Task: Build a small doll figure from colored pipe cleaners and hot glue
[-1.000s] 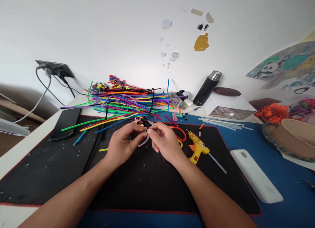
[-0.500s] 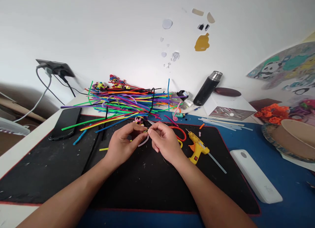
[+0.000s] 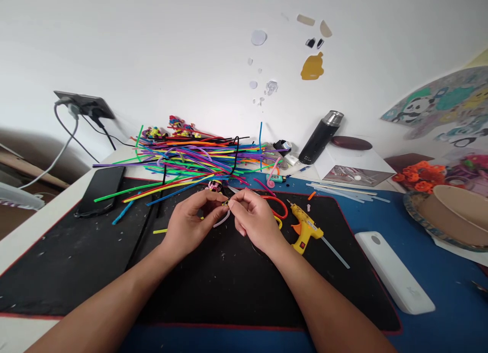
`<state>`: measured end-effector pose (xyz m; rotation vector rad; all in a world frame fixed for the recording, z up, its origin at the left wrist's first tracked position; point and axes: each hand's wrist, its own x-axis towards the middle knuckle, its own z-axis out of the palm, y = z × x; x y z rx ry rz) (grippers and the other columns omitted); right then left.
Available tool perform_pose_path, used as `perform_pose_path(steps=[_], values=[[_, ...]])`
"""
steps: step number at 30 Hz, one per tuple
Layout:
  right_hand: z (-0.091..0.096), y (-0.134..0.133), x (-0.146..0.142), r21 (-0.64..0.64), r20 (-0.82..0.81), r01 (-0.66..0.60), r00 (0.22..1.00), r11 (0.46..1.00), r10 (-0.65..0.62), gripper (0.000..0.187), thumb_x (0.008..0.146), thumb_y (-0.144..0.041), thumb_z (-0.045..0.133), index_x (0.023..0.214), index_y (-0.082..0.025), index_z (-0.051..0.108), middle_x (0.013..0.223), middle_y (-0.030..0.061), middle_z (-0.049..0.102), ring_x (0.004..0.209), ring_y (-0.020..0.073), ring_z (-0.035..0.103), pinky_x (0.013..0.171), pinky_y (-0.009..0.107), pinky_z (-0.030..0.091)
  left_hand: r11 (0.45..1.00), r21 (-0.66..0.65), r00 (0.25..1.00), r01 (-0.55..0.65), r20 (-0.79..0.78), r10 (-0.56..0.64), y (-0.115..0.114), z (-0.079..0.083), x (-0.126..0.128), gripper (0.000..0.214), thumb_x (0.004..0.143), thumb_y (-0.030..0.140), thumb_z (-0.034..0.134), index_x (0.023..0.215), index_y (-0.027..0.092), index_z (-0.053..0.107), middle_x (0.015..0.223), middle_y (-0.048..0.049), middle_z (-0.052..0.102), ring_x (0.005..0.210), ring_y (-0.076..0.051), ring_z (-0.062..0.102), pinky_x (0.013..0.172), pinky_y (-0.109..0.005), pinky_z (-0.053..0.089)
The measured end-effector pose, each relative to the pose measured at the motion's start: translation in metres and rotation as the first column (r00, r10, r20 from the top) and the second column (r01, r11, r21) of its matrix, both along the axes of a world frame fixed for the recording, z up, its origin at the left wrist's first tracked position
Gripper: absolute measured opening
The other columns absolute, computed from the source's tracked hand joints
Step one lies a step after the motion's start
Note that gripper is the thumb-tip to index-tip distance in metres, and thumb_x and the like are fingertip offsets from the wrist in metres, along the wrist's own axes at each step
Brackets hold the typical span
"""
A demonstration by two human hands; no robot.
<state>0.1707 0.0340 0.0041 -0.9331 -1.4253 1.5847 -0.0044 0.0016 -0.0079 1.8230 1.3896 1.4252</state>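
In the head view, the left hand [image 3: 188, 225] and the right hand [image 3: 254, 220] meet just below the middle of the frame, above a black work mat with a red edge [image 3: 76, 261]. The thumb and forefinger of each hand are closed in a narrow pinch on the upper end of a pale lilac craft stem [image 3: 222, 220], which curves down and to the left between the two hands. A tiny yellow piece shows at the pinch, too small to make out.

Just right of the right hand, a yellow hot glue gun [image 3: 305, 232] lies on the mat with its nozzle pointing up the frame. An orange-red loop [image 3: 279, 205] lies between it and the hand.

Above the hands, left of centre, a loose heap of long multicoloured craft stems [image 3: 190, 160] spreads across the table. At middle left a black phone [image 3: 100, 189] lies flat at the mat's corner. A black flask with a silver cap [image 3: 320, 137] leans to the right of the heap. At lower right a long white plastic case [image 3: 394, 271] lies on the blue table surface [image 3: 450, 287].
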Motion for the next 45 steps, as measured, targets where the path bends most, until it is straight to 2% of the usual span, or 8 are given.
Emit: perform_pose_path(steps=[6, 20, 23, 28, 32, 40, 45], values=[[0.000, 0.000, 0.000, -0.002, -0.006, -0.004, 1.000, 1.000, 0.004, 0.021, 0.092, -0.040, 0.066, 0.082, -0.022, 0.058, 0.053, -0.0106, 0.048, 0.035, 0.0069, 0.043, 0.038, 0.022, 0.027, 0.999, -0.039, 0.999, -0.001, 0.032, 0.002, -0.001, 0.004, 0.001, 0.014, 0.089, 0.033, 0.079, 0.097, 0.022, 0.079, 0.089, -0.0042, 0.082, 0.076, -0.019, 0.074, 0.069, -0.028, 0.059], [0.002, -0.001, 0.000, 0.001, 0.007, 0.003, 1.000, 1.000, -0.003, 0.021, 0.092, -0.039, 0.065, 0.083, -0.022, 0.059, 0.053, -0.0104, 0.049, 0.036, 0.0071, 0.043, 0.038, 0.022, 0.027, 0.995, -0.096, 0.997, 0.018, 0.072, -0.011, -0.001, 0.001, 0.000, 0.017, 0.089, 0.035, 0.080, 0.098, 0.021, 0.079, 0.089, -0.0045, 0.080, 0.076, -0.019, 0.073, 0.070, -0.028, 0.058], [0.003, -0.001, 0.001, -0.004, 0.027, -0.003, 1.000, 1.000, 0.003, 0.020, 0.092, -0.039, 0.064, 0.082, -0.022, 0.059, 0.052, -0.0106, 0.047, 0.037, 0.0074, 0.042, 0.038, 0.021, 0.027, 0.990, -0.131, 0.995, 0.049, 0.092, -0.037, -0.001, 0.003, 0.000, 0.019, 0.089, 0.036, 0.079, 0.099, 0.021, 0.078, 0.087, -0.0044, 0.079, 0.074, -0.019, 0.072, 0.069, -0.029, 0.057], [0.005, 0.003, 0.005, 0.011, 0.068, 0.008, 0.998, 1.000, -0.008, 0.021, 0.091, -0.040, 0.066, 0.083, -0.022, 0.059, 0.052, -0.0103, 0.048, 0.037, 0.0080, 0.043, 0.039, 0.022, 0.028, 0.955, -0.243, 0.966, 0.173, 0.229, -0.117, 0.003, 0.011, -0.002, 0.033, 0.086, 0.049, 0.082, 0.103, 0.021, 0.078, 0.088, -0.0053, 0.077, 0.074, -0.019, 0.069, 0.067, -0.029, 0.057], [0.007, 0.004, 0.008, 0.028, 0.090, -0.005, 0.996, 1.000, 0.003, 0.021, 0.092, -0.040, 0.065, 0.083, -0.022, 0.060, 0.053, -0.0101, 0.047, 0.038, 0.0083, 0.042, 0.039, 0.022, 0.029, 0.929, -0.313, 0.950, 0.196, 0.297, -0.100, 0.007, 0.017, -0.007, 0.039, 0.086, 0.059, 0.079, 0.088, 0.020, 0.076, 0.080, -0.0046, 0.074, 0.066, -0.017, 0.063, 0.059, -0.027, 0.053], [0.006, 0.001, 0.008, 0.139, 0.231, -0.047, 0.973, 0.989, 0.014, 0.013, 0.093, -0.032, 0.065, 0.085, -0.023, 0.063, 0.059, -0.0073, 0.051, 0.046, 0.0102, 0.047, 0.046, 0.024, 0.035, 0.873, -0.396, 0.933, 0.285, 0.324, -0.157, 0.011, 0.024, -0.011, 0.039, 0.081, 0.057, 0.083, 0.078, 0.019, 0.073, 0.071, -0.0009, 0.067, 0.060, -0.014, 0.057, 0.055, -0.025, 0.049], [0.005, 0.000, 0.009, 0.149, 0.247, -0.066, 0.969, 0.987, 0.028, 0.013, 0.094, -0.032, 0.064, 0.085, -0.023, 0.062, 0.062, -0.0060, 0.054, 0.048, 0.0110, 0.048, 0.047, 0.024, 0.036, 0.826, -0.451, 0.917, 0.337, 0.354, -0.181, 0.013, 0.024, -0.014, 0.036, 0.078, 0.054, 0.085, 0.075, 0.020, 0.074, 0.068, -0.0015, 0.067, 0.058, -0.014, 0.058, 0.054, -0.025, 0.049]])
